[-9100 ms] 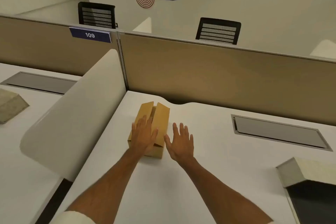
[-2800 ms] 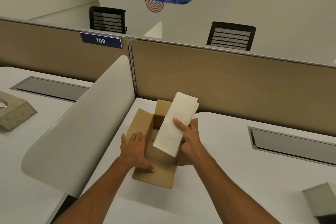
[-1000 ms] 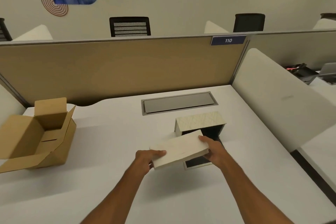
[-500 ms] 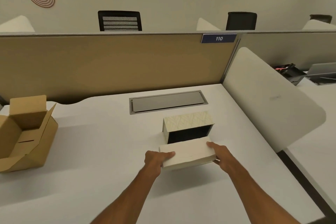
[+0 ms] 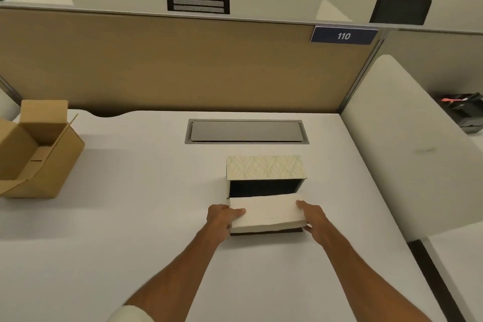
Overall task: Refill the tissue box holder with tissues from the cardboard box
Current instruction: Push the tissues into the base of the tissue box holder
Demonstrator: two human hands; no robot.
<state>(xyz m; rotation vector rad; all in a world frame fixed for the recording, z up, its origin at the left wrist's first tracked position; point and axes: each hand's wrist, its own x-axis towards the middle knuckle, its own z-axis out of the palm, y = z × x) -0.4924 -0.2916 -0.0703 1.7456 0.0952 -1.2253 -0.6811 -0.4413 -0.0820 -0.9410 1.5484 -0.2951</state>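
Note:
A white stack of tissues [image 5: 267, 213] lies flat between my two hands at the middle of the desk. My left hand [image 5: 222, 216] grips its left end and my right hand [image 5: 311, 219] grips its right end. The stack rests on the dark base flap at the mouth of the tissue box holder [image 5: 265, 167], a cream patterned box lying on its side with its dark inside facing me. The stack's far edge is at the opening. The brown cardboard box [image 5: 36, 154] stands open at the desk's left edge, its flaps up.
A grey cable hatch [image 5: 246, 131] is set into the white desk [image 5: 130, 217] behind the holder. A tan partition [image 5: 170, 65] closes the back, a white curved divider [image 5: 407, 149] the right side. Black office gear [image 5: 465, 110] sits on the neighbouring desk.
Both hands have lowered the tissue stack onto the holder's base flap and brought it up to the opening. My view has tilted down and come closer.

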